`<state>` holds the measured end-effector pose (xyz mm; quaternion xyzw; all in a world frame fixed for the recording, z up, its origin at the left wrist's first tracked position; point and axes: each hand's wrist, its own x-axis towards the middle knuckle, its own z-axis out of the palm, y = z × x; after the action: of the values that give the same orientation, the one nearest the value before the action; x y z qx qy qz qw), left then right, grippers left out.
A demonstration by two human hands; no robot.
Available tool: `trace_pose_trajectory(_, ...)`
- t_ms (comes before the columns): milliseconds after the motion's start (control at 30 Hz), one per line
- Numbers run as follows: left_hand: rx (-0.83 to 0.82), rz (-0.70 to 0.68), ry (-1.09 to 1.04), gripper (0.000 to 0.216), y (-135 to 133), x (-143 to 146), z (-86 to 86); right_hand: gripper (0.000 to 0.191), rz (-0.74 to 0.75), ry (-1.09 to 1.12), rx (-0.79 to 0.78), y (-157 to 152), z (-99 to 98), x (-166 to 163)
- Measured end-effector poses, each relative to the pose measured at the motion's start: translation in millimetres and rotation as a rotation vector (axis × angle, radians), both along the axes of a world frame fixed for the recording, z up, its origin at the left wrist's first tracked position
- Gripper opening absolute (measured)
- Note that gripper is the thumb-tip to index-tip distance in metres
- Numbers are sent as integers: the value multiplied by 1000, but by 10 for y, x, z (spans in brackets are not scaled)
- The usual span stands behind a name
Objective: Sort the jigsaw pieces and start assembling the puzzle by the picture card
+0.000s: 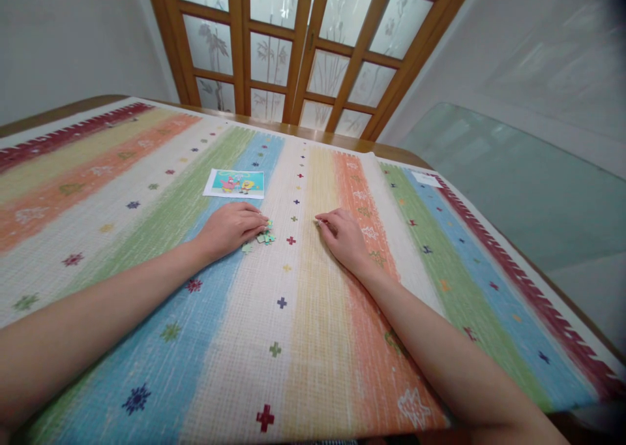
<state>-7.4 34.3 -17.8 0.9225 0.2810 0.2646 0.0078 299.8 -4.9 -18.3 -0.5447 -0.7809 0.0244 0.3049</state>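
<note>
Brown wooden worktop (pixel 49 117), nearly all covered by a striped woven-look cloth (pixel 244 353) in white, blue, green, yellow, orange and dark red, printed with small crosses, stars and snowflakes. Behind the far edge, a brown wooden door (pixel 297 60) with plant-patterned frosted glass panes is seen. To the right, a smooth pale green panel (pixel 513 184) with a rounded corner is seen; its material can't be told.

Both forearms are stretched in over the cloth, bare. Left hand (pixel 232 228) is laid palm down, fingers bunched, fingertips touching the puzzle pieces; whether a piece is gripped can't be told, undersides of the fingers are hidden. Right hand (pixel 345 236) is held well apart from it, over the yellow and orange stripes, thumb and index pinched on one small pale piece (pixel 317 221); its shape is mostly hidden.

Rectangular white-bordered picture card (pixel 238 184), printed with a pink and a yellow cartoon figure on turquoise, is laid flat just beyond the left hand, mostly on the blue stripe. Small white paper slip (pixel 426 179) is placed near the far right edge; its print is too faint to read.

Light green jigsaw puzzle pieces (pixel 267 238) are heaped at the left fingertips, on the white stripe, some overlapped.
</note>
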Motion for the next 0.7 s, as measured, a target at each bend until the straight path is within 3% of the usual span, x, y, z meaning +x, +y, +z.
trace_pose_trajectory(467,-43,70,-15,31,3,58,33,23,-3,31,23,11,-22,-9)
trace_pose_trajectory(700,-12,147,-87,40,-143,107,151,25,4,31,72,1,1,14)
